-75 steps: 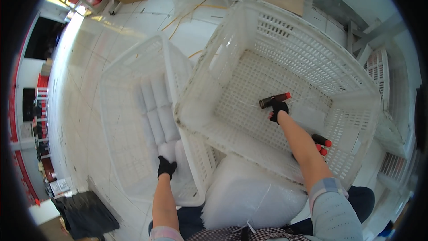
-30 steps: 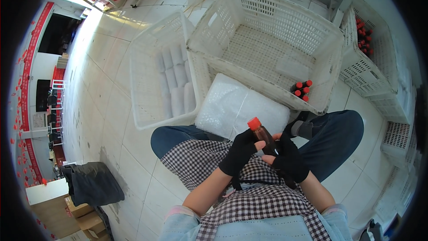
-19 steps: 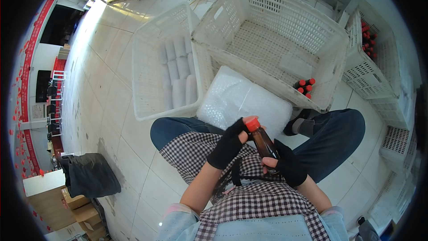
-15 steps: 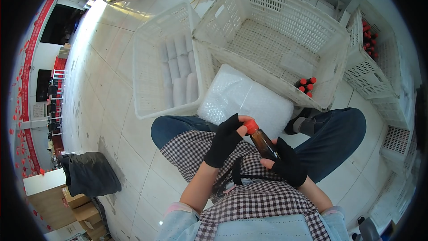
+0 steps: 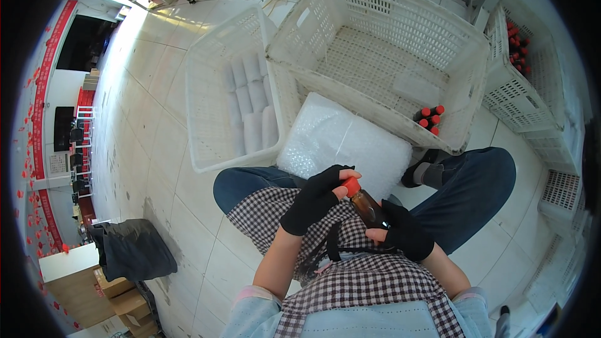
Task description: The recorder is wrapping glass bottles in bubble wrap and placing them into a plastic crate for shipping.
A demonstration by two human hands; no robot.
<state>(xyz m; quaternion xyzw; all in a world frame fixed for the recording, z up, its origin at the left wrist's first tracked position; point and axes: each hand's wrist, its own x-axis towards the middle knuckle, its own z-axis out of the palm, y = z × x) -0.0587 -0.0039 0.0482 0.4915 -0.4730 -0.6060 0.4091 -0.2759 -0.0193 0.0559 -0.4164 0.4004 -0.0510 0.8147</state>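
Since half a second ago little has shifted: the left hand has slid a touch further over the red cap, and the bottle still lies tilted over the lap, cap pointing up and left toward the crates. The right hand is clamped round the lower body of the brown bottle, fingers wrapped under it; the left hand's fingertips are closed on the cap from above. Both hands wear black fingerless gloves. To handle the cap well, I judge the right hand should keep the glass body steady against the checked apron while only the left hand's fingers work on the cap, and the bottle should stay over the lap in case it slips. Counting: one bottle in hand; about five red-capped bottles standing together in the near right corner of the big crate; more red caps in a crate at far right, too small to count. White crates in view: at least four. The left crate holds some six white foam-wrapped rolls. One bubble-wrap pad lies between the knees and the crates, and one dark bag sits on the floor at left.
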